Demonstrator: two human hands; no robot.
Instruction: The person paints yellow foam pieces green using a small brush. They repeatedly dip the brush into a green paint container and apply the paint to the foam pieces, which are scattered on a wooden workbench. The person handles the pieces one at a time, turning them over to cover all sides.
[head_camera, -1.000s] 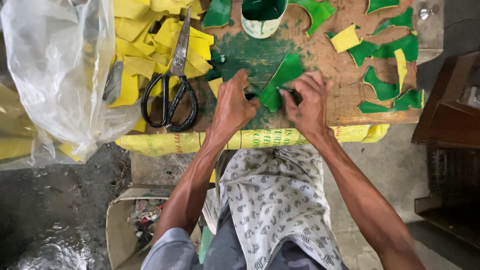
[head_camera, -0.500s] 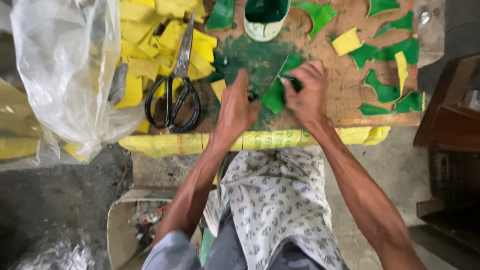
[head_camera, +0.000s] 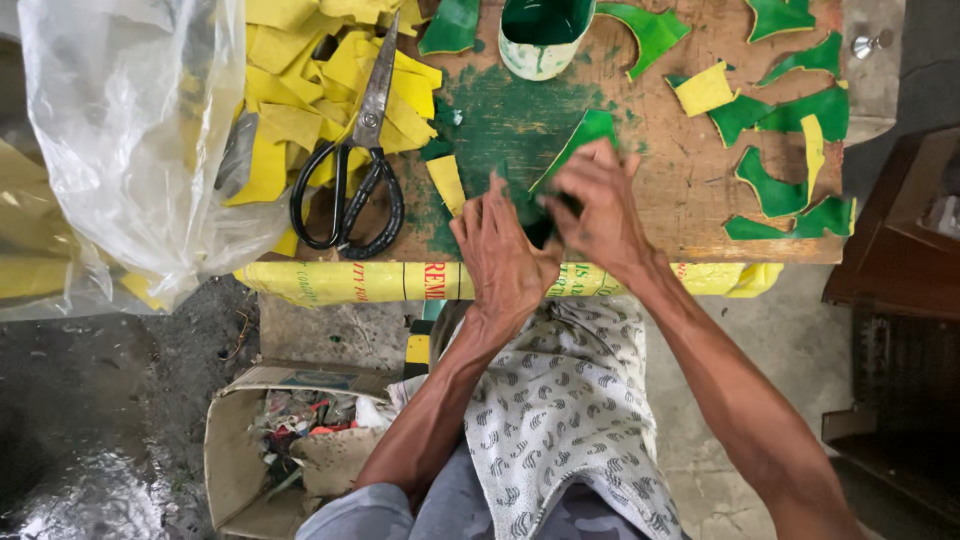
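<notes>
Surface: wooden board (head_camera: 690, 215), stained green.
Green piece (head_camera: 580, 140): was pressed flat by both hands.
Left hand (head_camera: 505, 250): shifted closer (grip indiscernible).
Right hand (head_camera: 600, 205): fingers closed on green piece.

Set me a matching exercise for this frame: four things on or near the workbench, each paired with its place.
Things:
1. scissors
2. paint cup
3. cardboard box
4. clear plastic bag

Places:
A. on the floor, below the bench
B. far left, beside the yellow scraps
C. top edge, above the hands
D. lying on the yellow scraps

Pairs: 1-D, 2-C, 3-A, 4-B
</notes>
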